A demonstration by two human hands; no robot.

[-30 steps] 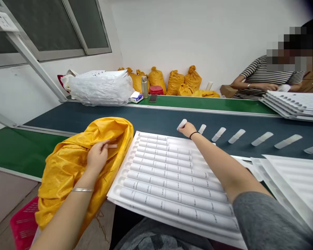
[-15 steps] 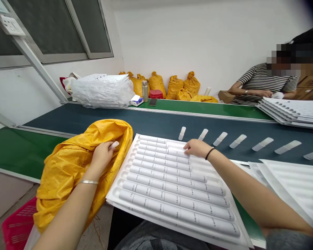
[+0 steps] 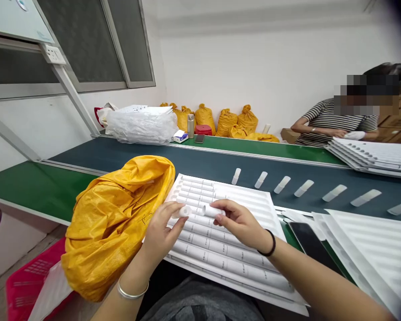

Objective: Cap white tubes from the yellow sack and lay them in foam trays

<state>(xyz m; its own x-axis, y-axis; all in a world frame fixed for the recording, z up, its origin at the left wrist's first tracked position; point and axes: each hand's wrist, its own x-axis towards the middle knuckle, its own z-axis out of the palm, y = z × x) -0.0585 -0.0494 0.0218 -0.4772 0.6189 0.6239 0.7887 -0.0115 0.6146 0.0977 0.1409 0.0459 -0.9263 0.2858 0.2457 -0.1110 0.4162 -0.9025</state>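
Note:
My left hand point(image 3: 158, 234) pinches a short white plastic cap point(image 3: 184, 211), its hollow end facing right. Opposite it, my right hand point(image 3: 240, 225) grips a white printed tube point(image 3: 207, 210) between thumb and fingers, open end toward the cap. A small gap separates the two pieces. Both hands are above a white ribbed tray point(image 3: 254, 196), where rows of white tubes with small black print point(image 3: 217, 258) lie end to end in grooves. To the left of the tray slumps a yellow woven sack point(image 3: 103, 227), its mouth facing right; what is inside is hidden.
Several frosted white capped tubes point(image 3: 282, 184) stand in a line on the dark belt point(image 3: 207, 162). More white trays point(image 3: 370, 249) and a black phone point(image 3: 312, 245) lie at right. A co-worker in stripes point(image 3: 334, 118) sits behind stacked trays point(image 3: 381, 154). A pink basket point(image 3: 33, 272) is low left.
My left hand has come out of the sack with the white cap, moving right over the tray. My right hand has lifted a printed tube and brought it left toward the cap.

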